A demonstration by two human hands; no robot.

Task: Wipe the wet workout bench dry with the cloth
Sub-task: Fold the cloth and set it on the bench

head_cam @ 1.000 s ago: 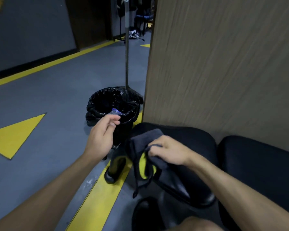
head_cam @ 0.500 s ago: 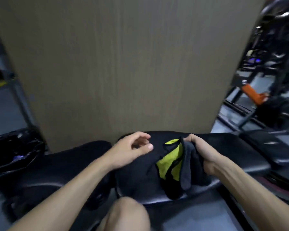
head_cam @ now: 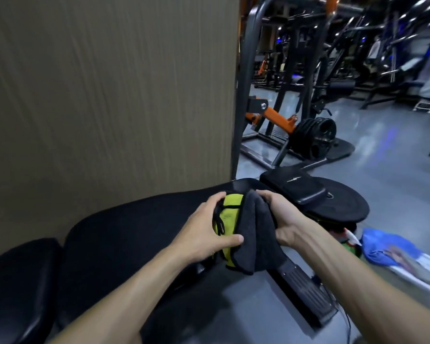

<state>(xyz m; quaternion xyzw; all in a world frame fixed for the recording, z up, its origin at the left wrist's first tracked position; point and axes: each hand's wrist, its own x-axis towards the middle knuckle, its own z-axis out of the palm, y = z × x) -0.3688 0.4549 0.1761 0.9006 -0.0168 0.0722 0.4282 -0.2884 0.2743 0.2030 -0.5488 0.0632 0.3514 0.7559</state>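
The black padded workout bench (head_cam: pixel 134 227) runs from lower left toward the centre, along a tall brown panel. Above its right end I hold a folded cloth (head_cam: pixel 252 239), dark grey with a yellow-green side. My left hand (head_cam: pixel 204 232) grips the yellow-green part, thumb across the front. My right hand (head_cam: pixel 281 214) clasps the grey part from the right. Both hands are closed on the cloth, which hangs slightly past the bench's edge.
A brown wall panel (head_cam: pixel 109 95) stands right behind the bench. To the right lie a black pad (head_cam: pixel 298 187) and a round plate (head_cam: pixel 358 207), a blue cloth (head_cam: pixel 392 247) on the floor, and an orange-and-black weight machine (head_cam: pixel 296 130) beyond.
My view has swung right, from the bin and yellow floor lines to the bench's right end. My left hand, free and open before, has closed on the cloth beside my right hand.
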